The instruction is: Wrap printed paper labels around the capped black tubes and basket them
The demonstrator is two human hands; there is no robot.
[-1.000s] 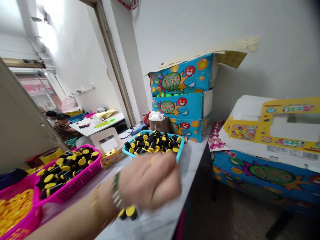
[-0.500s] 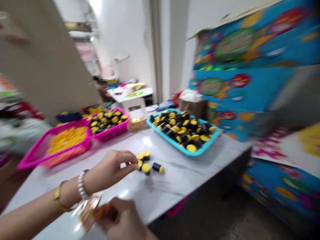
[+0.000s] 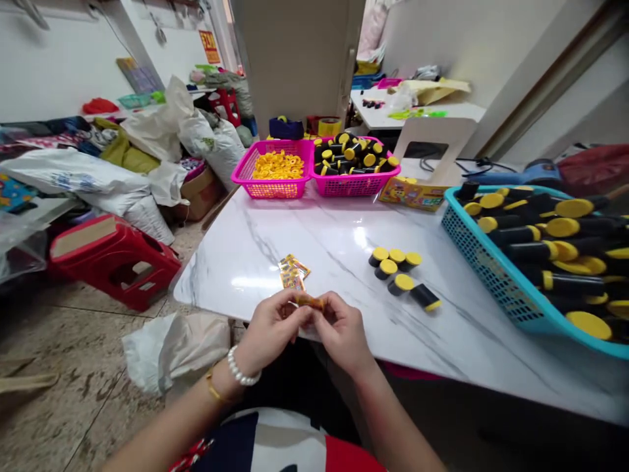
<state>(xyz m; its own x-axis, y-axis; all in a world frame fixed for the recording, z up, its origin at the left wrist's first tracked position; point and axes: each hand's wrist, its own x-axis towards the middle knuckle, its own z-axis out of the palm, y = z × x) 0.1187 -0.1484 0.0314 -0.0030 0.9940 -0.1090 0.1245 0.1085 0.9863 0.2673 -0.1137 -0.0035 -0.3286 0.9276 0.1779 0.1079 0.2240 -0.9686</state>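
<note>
Both hands meet at the table's near edge. My left hand and my right hand pinch a small orange printed label between thumbs and fingers, seemingly curled or folded; the fingers hide part of it. Just beyond them lie several more yellow printed labels, overlapping on the marble-patterned table. To the right stands a small group of black canisters with yellow caps. One black canister of that group lies on its side.
A turquoise basket full of black-and-yellow canisters stands at right. At the back sit a pink basket of yellow ring-like pieces and another pink basket of canisters. Beside them is a printed box. A red stool lies at left.
My view has swung left. My left hand has drawn back from the canisters to join my right hand at the label. Several labels now lie on the table beyond the hands.
</note>
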